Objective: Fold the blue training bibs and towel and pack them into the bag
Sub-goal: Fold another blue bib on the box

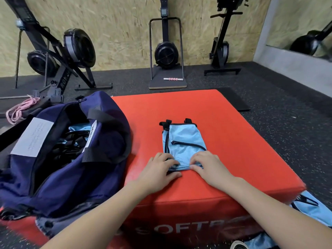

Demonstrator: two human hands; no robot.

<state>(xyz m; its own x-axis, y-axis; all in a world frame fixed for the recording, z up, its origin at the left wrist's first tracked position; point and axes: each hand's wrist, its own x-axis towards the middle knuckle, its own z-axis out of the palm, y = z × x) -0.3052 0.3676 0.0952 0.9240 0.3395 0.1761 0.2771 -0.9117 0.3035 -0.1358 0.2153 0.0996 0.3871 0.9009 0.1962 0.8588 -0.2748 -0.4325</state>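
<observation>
Both hands are gripping the near hem of the folded bib, which is lying mid red worktop. Left hand and right hand are each pinching a near corner, fingers curled on cloth. Next fold probably away from the body: lift both corners level, meet the strap end squarely, press flat. Open bag is sitting just left, bibs already inside; more blue cloth is hanging off the right edge.

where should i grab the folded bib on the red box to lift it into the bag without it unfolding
Probably by the two long sides of the folded bib, one hand from the left and one from the right, fingers slid under. It lies flat in a narrow strip with loose black straps at the far end, so a pinch at the near edge alone would likely let the layers droop open.
</observation>
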